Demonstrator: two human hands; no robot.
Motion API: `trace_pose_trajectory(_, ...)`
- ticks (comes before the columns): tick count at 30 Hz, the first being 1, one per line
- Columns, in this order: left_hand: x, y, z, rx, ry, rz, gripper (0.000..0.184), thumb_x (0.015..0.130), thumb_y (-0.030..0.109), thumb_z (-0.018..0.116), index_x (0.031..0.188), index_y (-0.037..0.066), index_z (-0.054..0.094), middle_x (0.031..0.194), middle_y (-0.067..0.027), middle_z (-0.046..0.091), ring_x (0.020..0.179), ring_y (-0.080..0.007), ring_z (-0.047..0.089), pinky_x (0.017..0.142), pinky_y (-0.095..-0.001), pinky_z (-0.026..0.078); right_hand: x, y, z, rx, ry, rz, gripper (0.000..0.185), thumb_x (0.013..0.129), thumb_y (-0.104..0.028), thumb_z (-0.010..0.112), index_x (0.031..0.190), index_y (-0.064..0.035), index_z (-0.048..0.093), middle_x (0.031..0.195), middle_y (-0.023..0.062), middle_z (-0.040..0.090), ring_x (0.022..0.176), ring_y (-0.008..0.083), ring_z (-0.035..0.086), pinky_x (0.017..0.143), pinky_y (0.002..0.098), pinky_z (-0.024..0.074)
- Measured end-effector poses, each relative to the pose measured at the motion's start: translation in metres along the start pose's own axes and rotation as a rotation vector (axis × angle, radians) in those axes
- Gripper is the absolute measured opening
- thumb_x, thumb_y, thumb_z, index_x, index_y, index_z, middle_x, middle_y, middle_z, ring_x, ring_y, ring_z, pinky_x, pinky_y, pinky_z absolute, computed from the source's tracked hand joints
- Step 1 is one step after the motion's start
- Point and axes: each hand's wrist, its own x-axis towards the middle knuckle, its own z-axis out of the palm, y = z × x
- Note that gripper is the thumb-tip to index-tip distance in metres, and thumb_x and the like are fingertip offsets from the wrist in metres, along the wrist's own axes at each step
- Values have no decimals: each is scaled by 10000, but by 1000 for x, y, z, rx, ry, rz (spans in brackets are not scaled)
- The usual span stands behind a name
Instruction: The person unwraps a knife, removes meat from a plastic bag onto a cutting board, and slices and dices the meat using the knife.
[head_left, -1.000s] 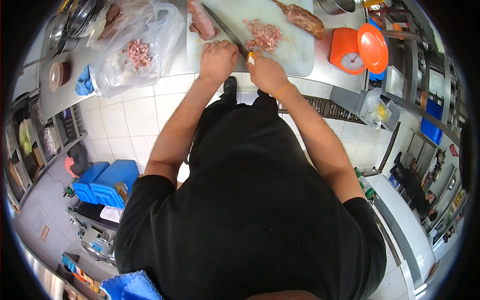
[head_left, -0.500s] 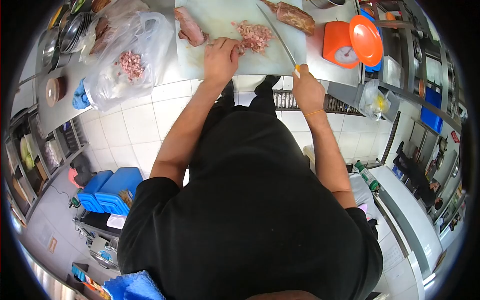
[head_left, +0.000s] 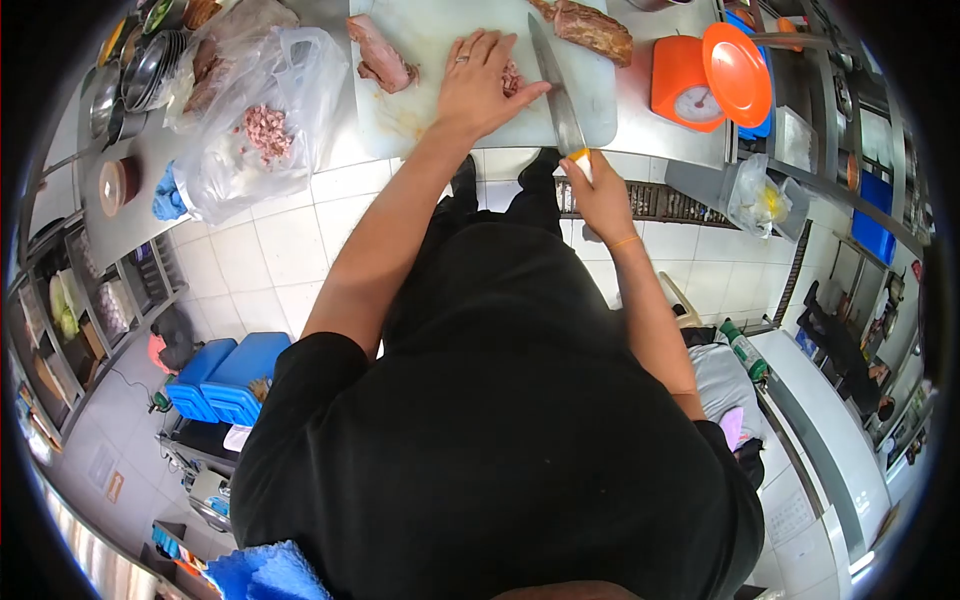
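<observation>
My left hand point(head_left: 483, 88) lies over the diced meat point(head_left: 512, 78) on the white cutting board point(head_left: 400, 122), fingers stretched out and thumb apart. It hides most of the pile. In my right hand point(head_left: 602, 198) is a large knife point(head_left: 556, 92), gripped by its yellow-and-white handle. The blade lies across the board just right of my left thumb, its broad side partly facing up. A pinkish piece of meat point(head_left: 378, 55) rests on the board's left side. A browner piece of meat point(head_left: 590, 32) sits at the upper right.
Left of the board, a clear plastic bag point(head_left: 305, 90) holds more diced meat point(head_left: 266, 133). Metal bowls point(head_left: 155, 65), a lidded tub point(head_left: 117, 183) and a blue cloth point(head_left: 168, 190) are farther left. An orange scale point(head_left: 680, 82) with an orange plate point(head_left: 738, 72) stands on the right.
My left hand has shifted right and spread over the diced meat. My right hand has brought the knife left and slightly nearer me, with more of the blade's flat side showing.
</observation>
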Motion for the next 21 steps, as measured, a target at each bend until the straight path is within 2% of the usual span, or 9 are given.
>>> trace_pose_trajectory(3,-5,4,0,-117,-15,-10,808,844,594,836,1441,89,631,1492,-171,570,1398,-379,513,1206,-532,394,-10,-13,4,293,-190,212,396,1067,-377,669,1086,12,595,661,135,660,495,232,650,527,412,513)
trace_pose_trajectory(6,-8,11,4,-54,70,28,732,837,564,843,1393,116,678,1422,-164,598,1358,-368,537,1164,-517,442,-8,-19,27,335,-250,226,400,1070,-375,666,1090,17,590,663,140,666,507,241,661,519,409,508)
trace_pose_trajectory(9,-8,9,17,16,158,12,518,861,379,851,1285,108,727,1411,-161,601,1290,-366,585,1091,-492,502,-1,-38,45,413,-268,160,407,1073,-355,655,1106,39,560,672,155,675,525,261,682,532,414,530)
trace_pose_trajectory(11,-8,6,25,-91,183,-75,384,870,255,787,1206,74,738,1410,-179,602,1288,-382,582,1097,-496,494,2,-53,51,424,-294,161,402,1078,-323,643,1138,59,532,687,171,683,538,270,697,543,412,546)
trace_pose_trajectory(14,-8,0,33,-190,246,-165,241,859,116,727,1091,59,756,1372,-180,626,1246,-376,602,1056,-485,517,5,-64,63,490,-308,166,318,1087,-285,639,1112,20,550,718,80,643,523,166,632,521,347,529)
trace_pose_trajectory(15,-7,0,34,-215,274,-188,209,850,77,713,1053,59,762,1354,-176,638,1225,-370,614,1034,-479,530,6,-68,66,496,-325,166,300,1093,-261,625,1110,27,540,726,88,643,528,172,636,525,349,530)
trace_pose_trajectory(18,-6,-3,33,-327,340,-294,151,832,44,704,970,61,762,1294,-155,669,1172,-359,634,985,-465,546,8,-75,76,552,-349,161,279,1094,-243,619,1092,25,541,726,90,644,528,176,636,526,351,531)
trace_pose_trajectory(19,-6,-5,34,-358,360,-303,145,826,37,702,957,65,759,1287,-154,672,1162,-361,636,977,-462,547,9,-77,77,558,-345,136,330,1083,-259,641,1095,46,515,703,126,665,532,212,676,517,371,532)
trace_pose_trajectory(21,-1,-9,29,-417,407,-316,138,814,25,700,931,72,754,1274,-151,677,1141,-366,639,961,-456,548,9,-82,74,538,-339,99,314,1084,-251,638,1091,41,522,719,119,671,536,195,671,520,363,534)
